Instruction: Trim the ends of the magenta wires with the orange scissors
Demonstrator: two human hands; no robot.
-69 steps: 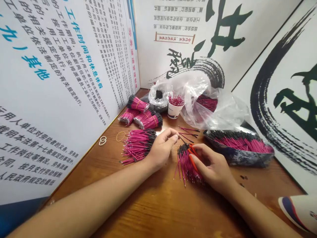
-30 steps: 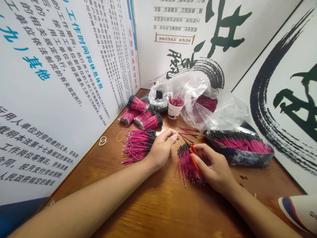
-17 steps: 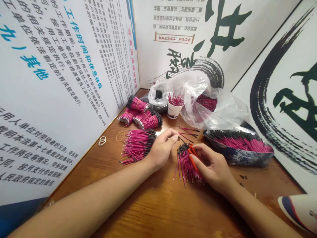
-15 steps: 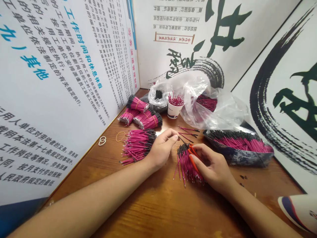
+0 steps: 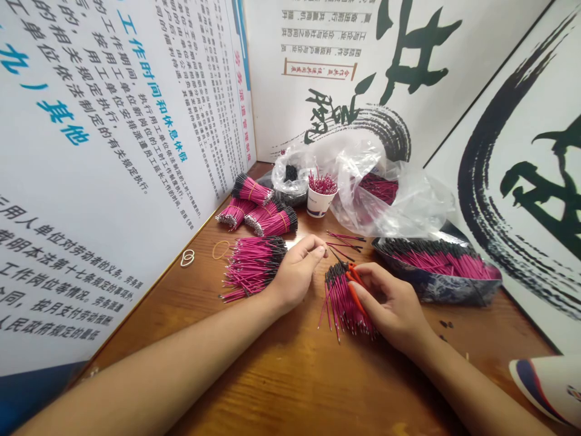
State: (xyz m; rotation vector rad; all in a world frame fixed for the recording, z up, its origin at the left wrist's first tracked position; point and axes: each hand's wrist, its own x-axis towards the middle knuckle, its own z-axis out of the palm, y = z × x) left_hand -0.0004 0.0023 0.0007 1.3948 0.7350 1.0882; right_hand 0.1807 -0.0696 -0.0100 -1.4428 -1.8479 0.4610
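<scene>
My left hand [image 5: 297, 272] is closed, thumb and forefinger pinching the end of a thin dark wire, mostly hidden by the fingers. In my right hand [image 5: 393, 303] are pliers with orange handles [image 5: 357, 283]; their dark jaws point left, close to the pinched wire. Below the jaws lies a pile of magenta wires with black ends [image 5: 347, 306], partly covered by my right hand. Left of my left hand, a second, flatter pile of such wires [image 5: 252, 266] rests on the table.
Banded wire bundles [image 5: 275, 219] stand at the back left. Behind my hands are a paper cup of wires [image 5: 320, 204] and a clear plastic bag [image 5: 408, 203]. A dark tray [image 5: 458, 293] of wires sits right. Rubber bands [image 5: 187, 258] lie left; another cup [image 5: 551, 384] lies near right.
My right hand and the pliers have shifted very slightly to the right. The left hand and the wire piles look the same.
</scene>
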